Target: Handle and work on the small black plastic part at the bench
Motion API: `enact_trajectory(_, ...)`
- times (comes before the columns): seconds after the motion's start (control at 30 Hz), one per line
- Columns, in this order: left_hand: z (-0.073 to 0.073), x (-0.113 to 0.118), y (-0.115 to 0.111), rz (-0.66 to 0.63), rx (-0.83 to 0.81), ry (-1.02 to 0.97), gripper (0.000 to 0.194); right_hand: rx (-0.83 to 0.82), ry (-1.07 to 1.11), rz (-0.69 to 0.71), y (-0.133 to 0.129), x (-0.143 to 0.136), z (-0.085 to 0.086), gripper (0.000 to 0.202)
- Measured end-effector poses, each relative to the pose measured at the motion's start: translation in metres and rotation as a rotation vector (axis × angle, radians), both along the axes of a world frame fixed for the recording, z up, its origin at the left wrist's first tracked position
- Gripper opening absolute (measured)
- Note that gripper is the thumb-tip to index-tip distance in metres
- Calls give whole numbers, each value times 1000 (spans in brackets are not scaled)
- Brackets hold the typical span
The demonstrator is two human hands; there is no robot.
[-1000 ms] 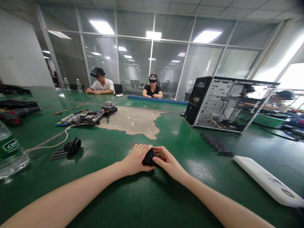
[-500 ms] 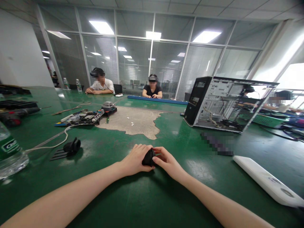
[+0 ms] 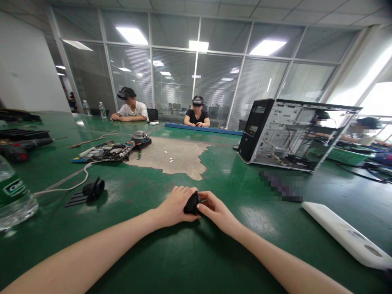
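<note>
Above the green table's near middle, my left hand is wrapped over a small black plastic-looking piece, gripping it from the left. My right hand pinches the right side of the same piece between thumb and curled fingers. Fingers cover much of the piece, so its exact kind cannot be made out. Off to the left lies another black part with a round end and several flat prongs, apart from both hands.
A circuit board lies back left, near a water bottle and a drill. On the right stand an opened computer case and a long white object. Two people sit across the table; others are at right.
My right fingers have shifted slightly on the black piece, showing a little more of its right edge. Both hands stay in about the same place.
</note>
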State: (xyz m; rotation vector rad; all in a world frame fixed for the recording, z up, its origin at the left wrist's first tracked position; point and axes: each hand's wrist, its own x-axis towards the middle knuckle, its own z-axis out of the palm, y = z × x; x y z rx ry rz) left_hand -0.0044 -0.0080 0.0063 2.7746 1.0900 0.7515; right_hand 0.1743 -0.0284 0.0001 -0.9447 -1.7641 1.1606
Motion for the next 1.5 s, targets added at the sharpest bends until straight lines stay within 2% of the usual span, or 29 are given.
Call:
enact_trajectory(0.1, 0, -1, 0, 2, -1, 4, 60, 59, -21, -1, -2, 1, 0, 28)
enact_trajectory(0.23, 0, -1, 0, 1, 6, -2, 61, 195, -31, -74, -5, -1, 5, 17)
enact_trajectory(0.37, -1, -1, 0, -1, -1, 3, 62, 134, -42, -93, -4, -2, 7, 20)
enact_trajectory(0.53, 0, -1, 0, 13, -5, 10, 59, 37, -48, -27, -2, 0, 3, 26)
enact_trajectory(0.63, 1, -1, 0, 13, -6, 16, 56, 93, -41, -9, -4, 0, 2, 25)
enact_trajectory(0.8, 0, 0, -1, 5, 3, -3, 57, 278, -53, -84, -6, -2, 3, 14)
enact_trajectory(0.93, 0, -1, 0, -4, 8, -3, 60, 240, -72, -101, -5, -2, 3, 19)
enact_trajectory(1.13, 1, -1, 0, -7, 11, 5, 59, 118, -107, -23, -5, -1, 4, 23)
enact_trajectory(1.23, 1, -1, 0, -15, 15, 6, 59, 166, -79, -13, -7, 0, 5, 23)
enact_trajectory(1.4, -1, 0, 0, -11, 14, -1, 61, 327, -82, -74, -7, -1, 4, 12)
enact_trajectory(1.5, -1, 0, 0, -7, 9, -4, 61, 306, -98, -85, -5, -2, 2, 15)
